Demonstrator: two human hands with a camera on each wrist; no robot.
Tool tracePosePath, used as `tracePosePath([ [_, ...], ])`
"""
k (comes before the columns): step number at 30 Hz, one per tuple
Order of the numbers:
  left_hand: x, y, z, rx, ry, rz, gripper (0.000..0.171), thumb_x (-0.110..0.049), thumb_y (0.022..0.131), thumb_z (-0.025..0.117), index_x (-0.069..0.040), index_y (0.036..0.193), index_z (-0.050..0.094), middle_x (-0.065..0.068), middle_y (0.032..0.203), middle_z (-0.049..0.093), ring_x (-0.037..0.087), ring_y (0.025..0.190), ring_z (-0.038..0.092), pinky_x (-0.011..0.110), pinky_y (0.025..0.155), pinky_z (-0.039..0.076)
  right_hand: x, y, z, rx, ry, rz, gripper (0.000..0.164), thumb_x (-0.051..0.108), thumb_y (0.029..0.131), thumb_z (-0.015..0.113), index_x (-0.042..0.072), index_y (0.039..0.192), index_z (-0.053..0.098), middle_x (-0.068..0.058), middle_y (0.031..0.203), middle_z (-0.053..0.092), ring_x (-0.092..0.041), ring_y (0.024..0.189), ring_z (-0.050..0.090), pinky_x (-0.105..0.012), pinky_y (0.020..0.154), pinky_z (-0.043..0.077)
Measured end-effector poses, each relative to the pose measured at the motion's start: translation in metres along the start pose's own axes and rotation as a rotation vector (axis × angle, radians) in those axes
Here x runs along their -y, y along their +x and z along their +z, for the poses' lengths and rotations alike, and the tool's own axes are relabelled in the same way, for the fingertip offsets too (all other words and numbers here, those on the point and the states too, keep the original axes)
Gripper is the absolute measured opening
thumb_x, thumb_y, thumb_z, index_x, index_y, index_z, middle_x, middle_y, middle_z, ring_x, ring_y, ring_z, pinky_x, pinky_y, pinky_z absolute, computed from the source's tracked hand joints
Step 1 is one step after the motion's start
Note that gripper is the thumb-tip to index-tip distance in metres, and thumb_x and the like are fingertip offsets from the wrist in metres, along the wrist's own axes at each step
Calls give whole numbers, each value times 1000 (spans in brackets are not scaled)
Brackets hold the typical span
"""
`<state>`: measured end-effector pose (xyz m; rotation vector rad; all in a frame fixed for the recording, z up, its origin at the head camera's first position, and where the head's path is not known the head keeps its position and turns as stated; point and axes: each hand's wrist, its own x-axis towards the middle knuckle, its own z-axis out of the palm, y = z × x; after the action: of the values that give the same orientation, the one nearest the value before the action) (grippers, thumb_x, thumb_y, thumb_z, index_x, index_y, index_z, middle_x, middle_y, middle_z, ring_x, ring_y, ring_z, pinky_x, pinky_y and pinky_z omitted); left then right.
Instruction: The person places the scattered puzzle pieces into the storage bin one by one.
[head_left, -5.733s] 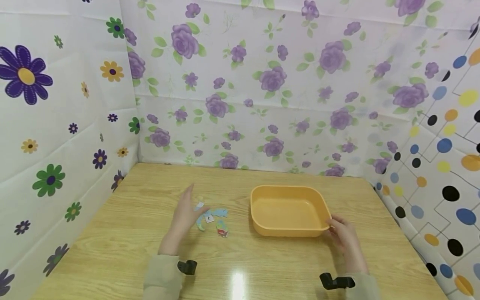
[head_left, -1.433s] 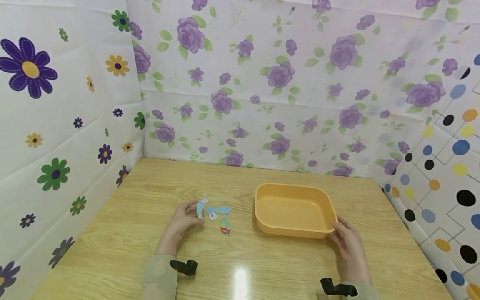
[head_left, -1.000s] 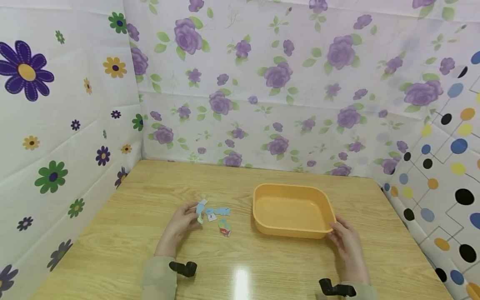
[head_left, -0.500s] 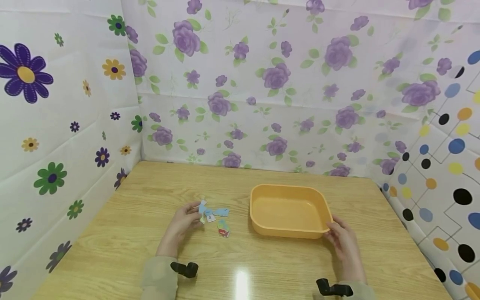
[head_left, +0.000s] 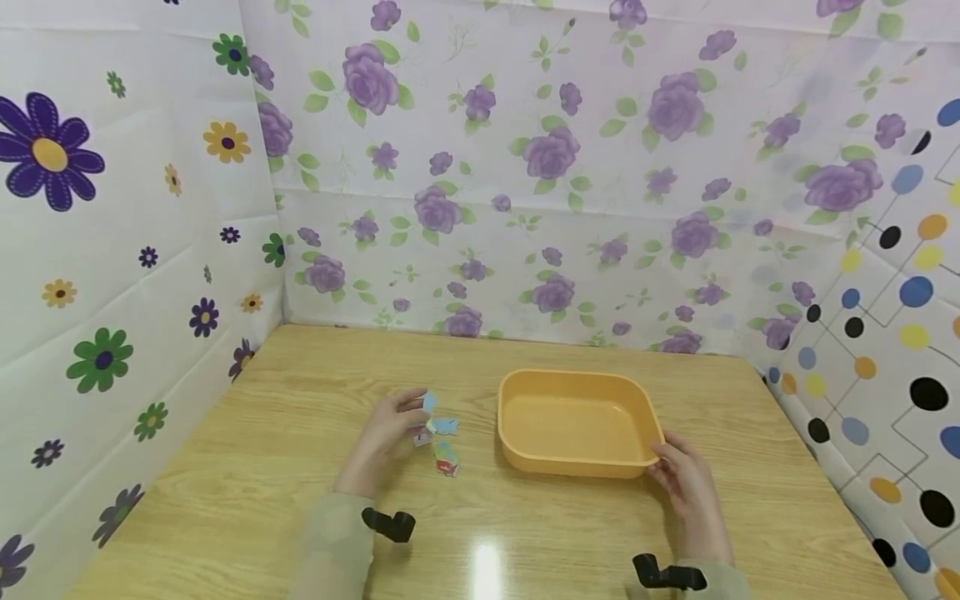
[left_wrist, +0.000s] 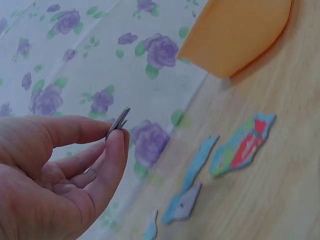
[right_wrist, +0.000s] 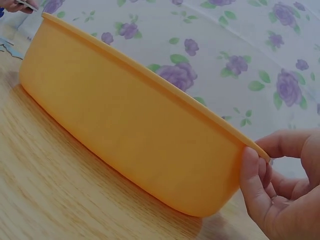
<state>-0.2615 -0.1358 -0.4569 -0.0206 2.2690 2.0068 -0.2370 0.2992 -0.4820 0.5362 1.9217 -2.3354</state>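
Note:
My left hand pinches a thin puzzle piece between thumb and fingertips; the left wrist view shows it edge-on, lifted off the table. In the head view, part of its pale blue face shows past my fingers. Below lie other flat puzzle pieces: a blue one, a white one with a small mark, and one in green, blue and red. My right hand grips the near right corner of a yellow-orange plastic basin, thumb outside, fingers at the rim.
The basin stands on the wooden table, right of the puzzle pieces, and nothing shows inside it. Patterned cloths hang at the back, the left and the right.
Left hand, spread above the pieces at first, closed on a blue piece at their left side, then carried it right and up over the others. The right hand keeps its hold on the basin.

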Motion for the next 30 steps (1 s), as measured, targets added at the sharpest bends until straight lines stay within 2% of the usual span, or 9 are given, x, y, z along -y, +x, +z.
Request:
tracePosePath([
  [4,-13,7,13,38,-11,11,54,-1,93,57,6,144,39,32,140,45,39,120,55,37,95,55,0,-1,-2,13,-17,4,61,10,99,52,0,152,23,14,83,61,1,70,56,-12,70,54],
  [8,-25,11,30,86,-20,42,53,0,93,57,7,143,41,34,140,44,44,121,53,39,94,56,0,-1,-4,32,-34,-8,63,11,100,50,-3,153,19,14,86,60,2,71,56,-11,70,53],
  [12,-30,15,52,134,-21,80,52,2,92,57,9,141,42,35,140,44,45,122,53,45,96,54,0,0,-4,35,-34,-13,59,12,101,47,-4,151,21,12,90,59,0,75,57,-12,71,53],
  [15,-33,21,72,160,-19,82,52,2,91,58,8,141,43,33,138,46,43,120,55,45,95,54,0,1,-5,29,-37,-5,57,13,102,44,-4,151,22,12,92,57,0,77,57,-12,73,53],
  [22,-45,35,118,212,-39,21,51,2,91,60,10,139,45,30,134,52,34,109,63,35,86,59,1,2,-5,21,-35,1,51,12,101,43,-2,148,29,12,91,58,-1,77,57,-13,73,54],
  [30,-60,49,165,227,-89,-61,49,6,91,57,8,139,46,25,133,55,34,110,64,36,88,58,0,1,-8,31,-17,-2,49,12,101,44,0,147,32,12,92,58,-2,76,57,-14,73,55],
])
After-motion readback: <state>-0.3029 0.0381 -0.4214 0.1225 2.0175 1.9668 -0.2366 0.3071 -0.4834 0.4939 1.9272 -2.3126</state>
